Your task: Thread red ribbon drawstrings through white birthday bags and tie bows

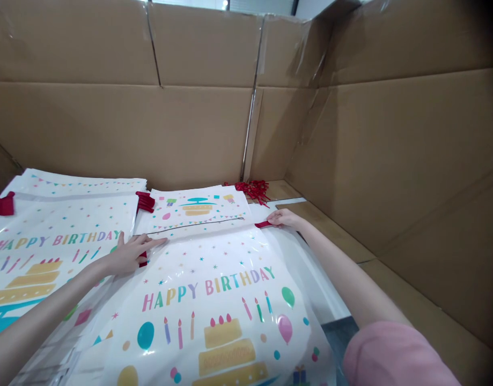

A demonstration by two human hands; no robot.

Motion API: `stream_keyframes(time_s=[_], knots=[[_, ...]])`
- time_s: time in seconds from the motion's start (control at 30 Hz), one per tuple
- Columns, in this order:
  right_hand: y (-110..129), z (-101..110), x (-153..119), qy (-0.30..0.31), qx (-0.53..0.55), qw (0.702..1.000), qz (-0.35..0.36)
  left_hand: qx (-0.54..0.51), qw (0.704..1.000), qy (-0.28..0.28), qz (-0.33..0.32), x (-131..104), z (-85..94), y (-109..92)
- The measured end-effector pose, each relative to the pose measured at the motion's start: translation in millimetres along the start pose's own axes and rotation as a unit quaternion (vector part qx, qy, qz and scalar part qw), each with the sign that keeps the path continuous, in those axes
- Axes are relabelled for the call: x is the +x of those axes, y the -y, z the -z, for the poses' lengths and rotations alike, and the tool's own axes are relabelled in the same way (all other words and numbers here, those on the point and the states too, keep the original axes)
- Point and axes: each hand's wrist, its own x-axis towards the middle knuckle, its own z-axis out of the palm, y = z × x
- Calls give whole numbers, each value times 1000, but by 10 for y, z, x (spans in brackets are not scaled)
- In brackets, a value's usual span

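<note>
A plastic sheet printed "HAPPY BIRTHDAY" [214, 316], with a cake, candles and balloons, lies in front of me. My left hand [131, 254] rests at its upper left corner, index finger stretched along the top edge, thumb apart. Beneath that hand a bit of red ribbon [143, 259] shows. At the upper right corner my right hand [285, 218] pinches a short red ribbon [263, 224]. Just beyond the top edge, a thin dark wire [198, 224] with a small loop at its right end runs across the sheets.
To the left lies a stack of matching printed sheets [73, 214] with red ribbon tabs [145, 202]. More printed sheets [198, 198] lie behind mine. A heap of red ribbon pieces [254, 188] sits at the back. Tall cardboard walls [198, 128] enclose the back and right.
</note>
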Motion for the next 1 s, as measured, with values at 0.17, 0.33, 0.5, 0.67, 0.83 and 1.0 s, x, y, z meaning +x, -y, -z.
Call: stream_keyframes(time_s=[0.17,0.33,0.5,0.67,0.83,1.0], knots=[[-5,-2,2,-2,2,1000,5,1,1000,2,-2,0,3,-9],[-11,-11,16,0,1,1000,4,2,1000,-3,0,-7,3,-13],[-18,-26,18,-10,-3,1000,4,1,1000,-5,-2,-6,0,-15],[-18,-25,10,-24,-2,1000,-2,-1,1000,-8,-6,0,-1,-19],[-10,-36,21,-30,-2,999,-10,-5,1000,-4,-6,5,-1,2],[-5,-47,28,-38,-10,999,-20,-10,1000,8,12,6,10,-11]])
